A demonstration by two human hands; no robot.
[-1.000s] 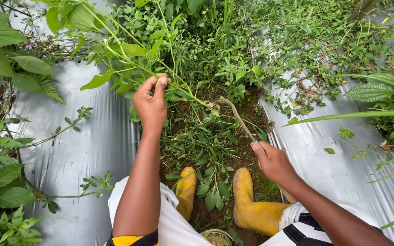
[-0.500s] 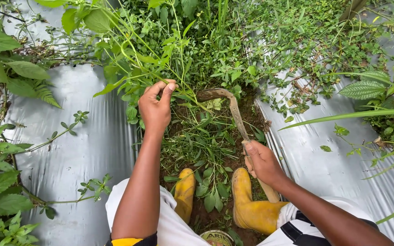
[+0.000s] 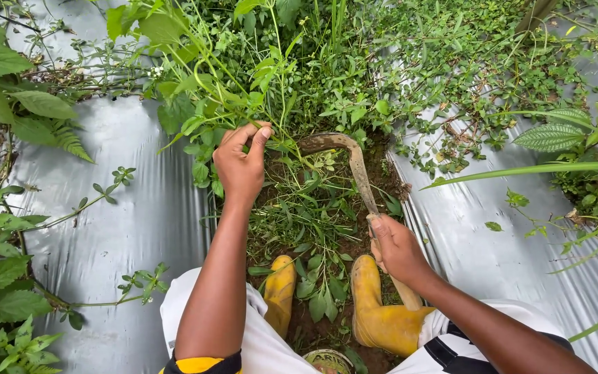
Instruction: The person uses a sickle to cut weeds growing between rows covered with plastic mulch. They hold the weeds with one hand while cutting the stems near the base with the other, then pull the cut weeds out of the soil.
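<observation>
My left hand is closed around a bunch of green weed stems that stand up from the furrow. My right hand grips the wooden handle of a sickle. Its curved rusty blade hooks leftward across the soil, and its tip lies close to the base of the held stems. Cut weeds lie on the bare earth between the two hands. My yellow rubber boots stand in the furrow below, under white shorts.
Silver plastic mulch sheets cover the beds on both sides of the furrow, the right one creased. Dense green weeds fill the far ground. Broad-leaved plants overhang the left sheet.
The sickle blade has swung out and up from near the soil towards the stems. My left hand has shifted slightly right and down with the stems, which now stand more upright.
</observation>
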